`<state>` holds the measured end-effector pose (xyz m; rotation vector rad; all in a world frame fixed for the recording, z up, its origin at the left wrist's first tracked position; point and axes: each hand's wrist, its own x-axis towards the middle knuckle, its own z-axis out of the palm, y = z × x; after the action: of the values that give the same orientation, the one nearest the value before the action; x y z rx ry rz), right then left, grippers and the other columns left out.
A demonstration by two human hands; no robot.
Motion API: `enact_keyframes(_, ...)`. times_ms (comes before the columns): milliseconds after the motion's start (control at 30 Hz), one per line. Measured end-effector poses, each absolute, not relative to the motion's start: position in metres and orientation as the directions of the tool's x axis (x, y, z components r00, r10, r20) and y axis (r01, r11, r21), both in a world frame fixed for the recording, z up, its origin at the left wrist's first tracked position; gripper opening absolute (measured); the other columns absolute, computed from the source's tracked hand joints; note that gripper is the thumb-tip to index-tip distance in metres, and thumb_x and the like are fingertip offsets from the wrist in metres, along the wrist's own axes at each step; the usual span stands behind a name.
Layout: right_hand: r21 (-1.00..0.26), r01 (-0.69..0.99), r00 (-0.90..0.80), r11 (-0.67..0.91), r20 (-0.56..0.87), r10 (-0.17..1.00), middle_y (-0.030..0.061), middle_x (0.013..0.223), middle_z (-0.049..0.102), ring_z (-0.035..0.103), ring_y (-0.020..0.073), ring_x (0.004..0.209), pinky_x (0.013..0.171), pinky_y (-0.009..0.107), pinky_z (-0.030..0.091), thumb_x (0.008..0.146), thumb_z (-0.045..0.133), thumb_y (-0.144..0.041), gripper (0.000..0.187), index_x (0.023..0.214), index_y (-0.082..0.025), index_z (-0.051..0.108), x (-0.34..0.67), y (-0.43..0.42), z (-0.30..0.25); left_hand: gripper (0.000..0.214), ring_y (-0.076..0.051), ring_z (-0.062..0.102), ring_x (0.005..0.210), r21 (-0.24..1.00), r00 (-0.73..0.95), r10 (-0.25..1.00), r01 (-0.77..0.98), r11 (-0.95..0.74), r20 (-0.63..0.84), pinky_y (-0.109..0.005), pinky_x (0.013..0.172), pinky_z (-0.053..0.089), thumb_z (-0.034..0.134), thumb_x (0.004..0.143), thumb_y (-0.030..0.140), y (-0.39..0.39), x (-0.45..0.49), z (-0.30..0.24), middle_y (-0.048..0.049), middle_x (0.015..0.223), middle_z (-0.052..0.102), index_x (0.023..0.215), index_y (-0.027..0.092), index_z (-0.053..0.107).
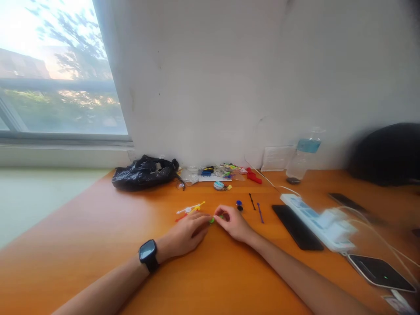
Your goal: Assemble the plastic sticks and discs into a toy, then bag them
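A small green plastic piece (211, 220) is between my two hands, low over the table. My left hand (190, 229), with a black watch on the wrist, has its fingertips closed on the piece's left side. From the other side, my right hand (234, 223) pinches at it with thumb and forefinger; the fingers partly hide it. Beyond my left hand lie a white plastic stick (188, 209), a yellow one (197, 208) and a red one (181, 217), partly covered. Right of my right hand are a blue disc (239, 203), a black disc (240, 208), a black stick (252, 201) and a purple stick (260, 213).
Along the wall lie a black plastic bag (144, 173), bags of small coloured parts (210, 172), a round tin-like item (218, 186) and a red object (253, 176). To the right are a bottle (303, 157), a black phone-like slab (297, 227) and a white power strip (315, 221) with cables.
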<state>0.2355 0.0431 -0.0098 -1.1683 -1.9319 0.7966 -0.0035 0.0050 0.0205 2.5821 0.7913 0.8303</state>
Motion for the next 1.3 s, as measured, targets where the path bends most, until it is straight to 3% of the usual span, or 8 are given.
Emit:
enact_keyframes(633, -0.781, 0.469, -0.348, 0.413, 0.267, 0.899, 0.0024, 0.081, 0.069, 0.059, 0.0166, 0.072, 0.066, 0.027, 0.045, 0.089, 0.067, -0.029, 0.011, 0.086, -0.018, 0.068, 0.235, 0.046, -0.013, 0.017, -0.025, 0.064, 0.098, 0.420, 0.644, 0.626, 0.468, -0.777, 0.440, -0.038, 0.084, 0.052, 0.051, 0.099, 0.017, 0.012, 0.001, 0.008, -0.0079, 0.104, 0.069, 0.111, 0.023, 0.061)
enact_keyframes(1300, -0.761, 0.519, -0.314, 0.388, 0.252, 0.915, 0.0022, 0.079, 0.070, 0.057, 0.0157, 0.069, 0.065, 0.027, 0.043, 0.085, 0.068, -0.024, 0.007, 0.083, -0.017, 0.068, 0.233, 0.045, -0.008, 0.019, -0.024, 0.065, 0.104, 0.428, 0.651, 0.613, 0.446, -0.786, 0.448, -0.038, 0.090, 0.052, 0.051, 0.100, 0.018, 0.011, 0.003, 0.008, -0.0074, 0.110, 0.071, 0.113, 0.024, 0.063)
